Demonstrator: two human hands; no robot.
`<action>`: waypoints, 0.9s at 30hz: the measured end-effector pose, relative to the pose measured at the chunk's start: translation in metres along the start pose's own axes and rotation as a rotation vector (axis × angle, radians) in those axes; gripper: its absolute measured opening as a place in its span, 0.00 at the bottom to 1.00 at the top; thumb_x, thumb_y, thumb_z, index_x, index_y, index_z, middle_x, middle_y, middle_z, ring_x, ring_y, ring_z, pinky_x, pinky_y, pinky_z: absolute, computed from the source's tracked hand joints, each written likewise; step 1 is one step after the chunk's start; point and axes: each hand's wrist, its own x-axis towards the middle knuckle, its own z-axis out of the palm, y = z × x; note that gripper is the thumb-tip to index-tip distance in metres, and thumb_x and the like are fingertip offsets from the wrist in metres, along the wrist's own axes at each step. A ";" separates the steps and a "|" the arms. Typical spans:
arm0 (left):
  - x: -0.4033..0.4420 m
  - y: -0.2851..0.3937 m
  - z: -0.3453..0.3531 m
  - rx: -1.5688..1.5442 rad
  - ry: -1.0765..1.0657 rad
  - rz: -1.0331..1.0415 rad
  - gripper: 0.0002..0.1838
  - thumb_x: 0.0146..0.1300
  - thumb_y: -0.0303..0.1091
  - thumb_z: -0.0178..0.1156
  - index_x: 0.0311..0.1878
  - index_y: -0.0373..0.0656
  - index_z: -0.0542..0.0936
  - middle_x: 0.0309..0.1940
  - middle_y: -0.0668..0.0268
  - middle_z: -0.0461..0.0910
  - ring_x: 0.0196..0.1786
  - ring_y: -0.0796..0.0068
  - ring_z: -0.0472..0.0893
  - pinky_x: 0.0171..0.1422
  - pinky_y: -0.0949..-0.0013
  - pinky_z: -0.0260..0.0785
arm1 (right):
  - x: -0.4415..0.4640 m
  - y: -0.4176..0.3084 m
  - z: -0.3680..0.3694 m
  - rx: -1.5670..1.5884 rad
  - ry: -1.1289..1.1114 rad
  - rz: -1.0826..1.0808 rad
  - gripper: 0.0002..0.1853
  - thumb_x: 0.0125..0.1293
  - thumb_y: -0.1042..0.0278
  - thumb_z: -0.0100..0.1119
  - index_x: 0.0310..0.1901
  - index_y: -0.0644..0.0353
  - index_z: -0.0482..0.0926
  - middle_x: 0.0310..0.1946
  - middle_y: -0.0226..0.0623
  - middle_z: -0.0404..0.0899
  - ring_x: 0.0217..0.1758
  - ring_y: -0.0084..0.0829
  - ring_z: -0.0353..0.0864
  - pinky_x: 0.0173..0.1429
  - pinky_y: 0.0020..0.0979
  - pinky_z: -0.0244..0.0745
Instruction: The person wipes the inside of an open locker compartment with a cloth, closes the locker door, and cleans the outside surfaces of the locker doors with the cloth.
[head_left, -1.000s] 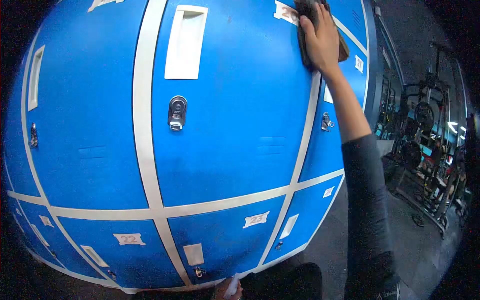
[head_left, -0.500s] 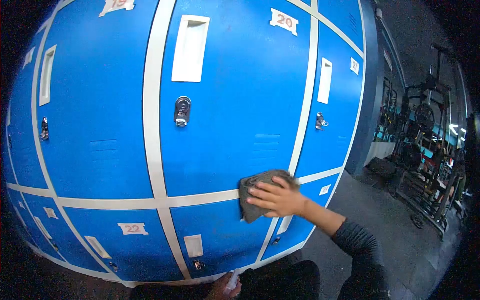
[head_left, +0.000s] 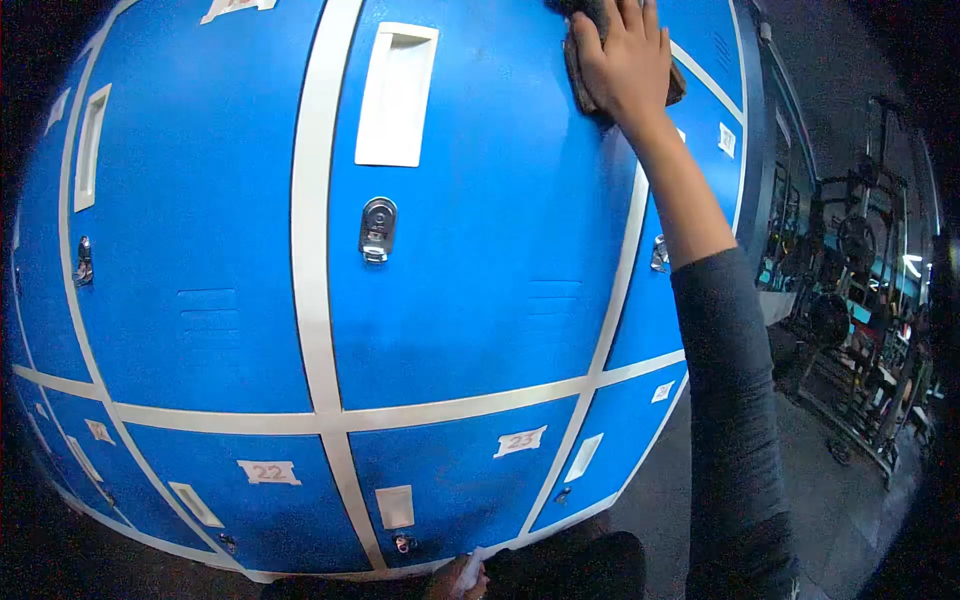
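My right hand [head_left: 630, 70] is raised high, its fingers stretched over a dark grey cloth [head_left: 582, 82] that it presses against the upper right of a blue locker door [head_left: 470, 290]. The label in that corner is hidden behind hand and cloth. Low at the bottom edge, my left hand [head_left: 443, 581] is closed around a whitish, slim object [head_left: 469, 572], whose kind I cannot make out; much of it is out of view.
White frame strips [head_left: 318, 200] divide the lockers. Doors carry recessed white handles [head_left: 397, 95], metal latches [head_left: 377, 230] and taped paper numbers such as 22 [head_left: 270, 472] and 23 [head_left: 520, 441]. Gym racks [head_left: 855, 240] stand on the dark floor at right.
My right hand has moved the cloth up from the strip below the door to the door's upper right. The label 23 is now uncovered. My left hand stays low with its whitish object.
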 end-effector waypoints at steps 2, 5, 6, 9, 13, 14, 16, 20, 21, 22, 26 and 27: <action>0.001 -0.027 0.003 -0.181 -0.047 -0.117 0.16 0.68 0.34 0.53 0.57 0.40 0.71 0.25 0.65 0.73 0.23 0.72 0.75 0.31 0.67 0.70 | 0.002 -0.003 0.001 0.037 0.011 -0.011 0.32 0.67 0.51 0.46 0.69 0.58 0.61 0.72 0.49 0.56 0.76 0.51 0.50 0.76 0.48 0.44; 0.005 -0.026 0.006 -0.728 -0.124 -0.371 0.11 0.69 0.36 0.53 0.50 0.43 0.73 0.23 0.67 0.72 0.22 0.74 0.74 0.29 0.69 0.70 | -0.021 -0.006 0.008 0.215 0.069 -0.165 0.34 0.68 0.48 0.47 0.71 0.57 0.58 0.73 0.46 0.54 0.77 0.46 0.50 0.77 0.48 0.43; 0.005 -0.022 0.005 -0.954 -0.151 -0.469 0.09 0.69 0.36 0.54 0.48 0.44 0.73 0.22 0.68 0.72 0.22 0.74 0.74 0.29 0.69 0.69 | -0.034 -0.016 0.001 0.233 0.028 -0.179 0.35 0.68 0.47 0.48 0.71 0.57 0.58 0.73 0.46 0.54 0.77 0.46 0.49 0.77 0.48 0.41; -0.005 -0.024 0.009 -0.453 -0.064 -0.055 0.10 0.68 0.36 0.55 0.49 0.44 0.73 0.22 0.68 0.71 0.22 0.75 0.74 0.28 0.69 0.69 | -0.089 -0.057 -0.036 0.342 -0.125 -0.251 0.37 0.66 0.45 0.49 0.72 0.56 0.57 0.74 0.45 0.53 0.78 0.47 0.47 0.77 0.52 0.37; -0.004 0.010 0.003 -0.226 0.011 -0.015 0.10 0.69 0.38 0.56 0.48 0.45 0.74 0.20 0.69 0.70 0.21 0.75 0.73 0.27 0.70 0.68 | -0.166 -0.086 -0.082 0.468 -0.552 -0.579 0.37 0.65 0.44 0.49 0.72 0.53 0.58 0.74 0.41 0.53 0.78 0.43 0.47 0.77 0.52 0.35; -0.007 0.024 0.003 -0.377 0.006 -0.130 0.11 0.69 0.39 0.56 0.48 0.45 0.74 0.20 0.69 0.70 0.21 0.75 0.73 0.26 0.70 0.67 | -0.189 -0.088 -0.086 0.533 -0.589 -0.739 0.36 0.65 0.45 0.48 0.72 0.51 0.58 0.74 0.38 0.53 0.79 0.41 0.47 0.78 0.51 0.33; -0.009 0.014 0.006 -0.578 -0.005 -0.315 0.12 0.69 0.41 0.55 0.48 0.44 0.73 0.20 0.68 0.70 0.21 0.75 0.72 0.26 0.71 0.66 | -0.216 -0.086 -0.085 0.642 -0.619 -1.000 0.37 0.63 0.46 0.50 0.73 0.49 0.58 0.75 0.35 0.52 0.79 0.39 0.47 0.78 0.52 0.32; -0.002 -0.059 0.020 -0.738 -0.075 -0.375 0.15 0.68 0.44 0.54 0.48 0.43 0.71 0.21 0.67 0.70 0.20 0.74 0.71 0.26 0.70 0.65 | -0.198 -0.077 -0.071 0.790 -0.710 -1.177 0.36 0.63 0.47 0.48 0.72 0.47 0.59 0.75 0.33 0.51 0.79 0.37 0.47 0.78 0.52 0.31; -0.002 -0.063 0.019 -0.770 -0.105 -0.340 0.16 0.68 0.45 0.54 0.47 0.42 0.70 0.22 0.67 0.70 0.20 0.74 0.71 0.26 0.70 0.65 | -0.179 -0.072 -0.065 0.821 -0.765 -1.160 0.33 0.66 0.47 0.45 0.72 0.45 0.60 0.75 0.32 0.53 0.79 0.37 0.47 0.78 0.51 0.29; 0.000 -0.050 0.015 -0.853 -0.135 -0.262 0.16 0.68 0.45 0.54 0.48 0.42 0.70 0.22 0.67 0.70 0.21 0.73 0.71 0.27 0.70 0.65 | -0.155 -0.069 -0.063 0.758 -0.667 -1.094 0.33 0.64 0.50 0.47 0.71 0.47 0.61 0.74 0.34 0.54 0.78 0.39 0.49 0.78 0.50 0.34; 0.000 -0.051 0.016 -0.993 -0.195 -0.051 0.16 0.67 0.43 0.55 0.50 0.43 0.69 0.22 0.68 0.69 0.21 0.73 0.70 0.27 0.70 0.64 | -0.059 -0.046 -0.039 0.529 -0.280 -0.730 0.34 0.58 0.55 0.52 0.69 0.48 0.65 0.72 0.39 0.59 0.76 0.44 0.55 0.75 0.50 0.46; 0.001 -0.060 0.018 -0.978 -0.193 -0.022 0.17 0.67 0.43 0.55 0.51 0.43 0.69 0.22 0.68 0.69 0.21 0.73 0.70 0.27 0.70 0.64 | -0.039 -0.040 -0.026 0.478 -0.171 -0.652 0.34 0.58 0.56 0.53 0.69 0.50 0.64 0.72 0.40 0.59 0.75 0.45 0.55 0.76 0.48 0.47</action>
